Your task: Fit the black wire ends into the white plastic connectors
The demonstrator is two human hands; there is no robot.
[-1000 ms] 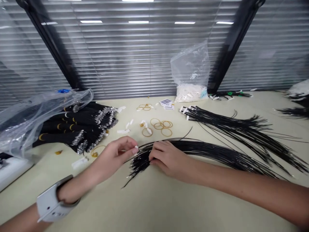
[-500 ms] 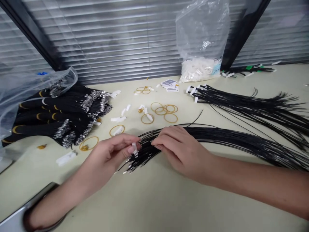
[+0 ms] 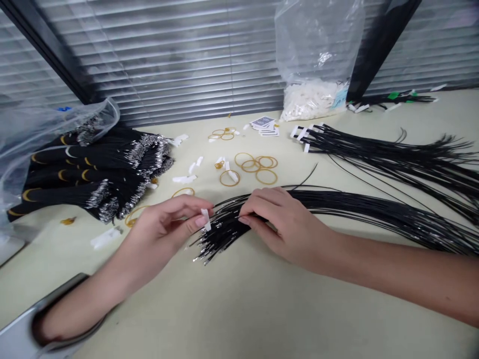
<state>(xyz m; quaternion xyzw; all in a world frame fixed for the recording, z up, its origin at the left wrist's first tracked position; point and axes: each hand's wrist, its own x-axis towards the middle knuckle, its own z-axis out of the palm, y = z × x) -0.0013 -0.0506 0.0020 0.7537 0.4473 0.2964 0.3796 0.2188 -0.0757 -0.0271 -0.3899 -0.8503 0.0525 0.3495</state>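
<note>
Here, the thin black wires (image 3: 355,209) on the pale tabletop (image 3: 262,309) look light and springy, best gripped just behind the metal tips (image 3: 204,254); the right hand (image 3: 284,224) lies curled on them, grip unclear, while the left hand (image 3: 164,219) pinches 1 white tag (image 3: 205,220) narrowly between thumb and forefinger.

Glossy plastic-sheathed wires (image 3: 359,212), shiny metal tips (image 3: 202,255)

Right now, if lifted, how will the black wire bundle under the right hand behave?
The black wires will probably droop and splay: their long ends already curve and fan across the table. Each looks thin and light, so they may slide apart unless the right hand gathers them.
</note>
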